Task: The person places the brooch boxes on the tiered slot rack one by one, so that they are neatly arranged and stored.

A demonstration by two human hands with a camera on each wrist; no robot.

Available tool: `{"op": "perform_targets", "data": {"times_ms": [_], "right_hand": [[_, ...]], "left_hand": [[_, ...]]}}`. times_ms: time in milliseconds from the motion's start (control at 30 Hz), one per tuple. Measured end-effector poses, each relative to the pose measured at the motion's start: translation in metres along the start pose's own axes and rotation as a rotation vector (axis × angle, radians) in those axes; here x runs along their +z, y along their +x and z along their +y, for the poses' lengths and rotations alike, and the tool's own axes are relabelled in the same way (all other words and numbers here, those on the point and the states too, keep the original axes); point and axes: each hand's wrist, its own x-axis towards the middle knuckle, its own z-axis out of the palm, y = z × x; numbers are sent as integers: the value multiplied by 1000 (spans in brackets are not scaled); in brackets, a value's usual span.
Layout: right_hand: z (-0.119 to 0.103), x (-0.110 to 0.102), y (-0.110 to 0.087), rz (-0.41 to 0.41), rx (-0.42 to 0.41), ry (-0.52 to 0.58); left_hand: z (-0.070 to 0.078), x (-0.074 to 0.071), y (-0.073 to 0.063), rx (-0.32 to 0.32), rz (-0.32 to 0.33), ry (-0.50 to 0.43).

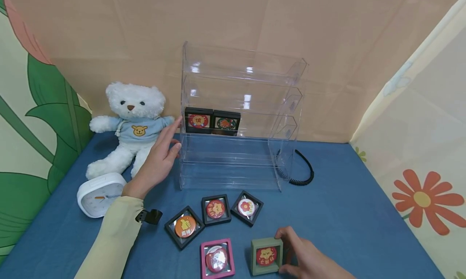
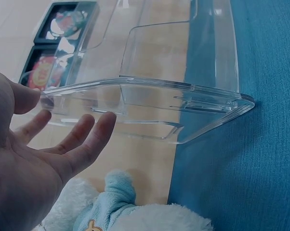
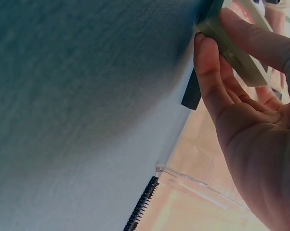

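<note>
My right hand pinches the right side of a green square display frame, which holds a round red badge with a yellow figure. In the right wrist view the thumb lies on one face of the frame and fingertips support its lower edge. With fingers loosely extended, my left hand is at the left side of a clear acrylic tiered rack; its fingertips are right at the side panel in the left wrist view. Two black framed badges, one red and one dark green, stand side by side on the rack's middle tier.
In front of the rack lie black frames with an orange badge, a red badge and a white badge, plus a pink frame. A white teddy bear, white clock and black coiled cord flank the rack.
</note>
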Motion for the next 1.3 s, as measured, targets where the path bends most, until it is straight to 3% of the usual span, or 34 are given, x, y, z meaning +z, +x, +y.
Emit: {"op": "perform_targets", "data": {"times_ms": [133,267,500,833,1300], "right_hand": [[-55,0,-1,19,-16,-48],[-77,0,-4,36,-46,-67],[-74,-2,-4,60,-17,-118],[-85,-2,-7,159,11,-172],[-92,-6,-8,304,-82,-287]], "left_hand": [[0,0,0,-3,1,4],[1,0,0,-2,-1,3],[1,0,1,-6,-7,3],[0,0,1,-1,-4,-1],[-2,0,0,2,-5,12]]}}
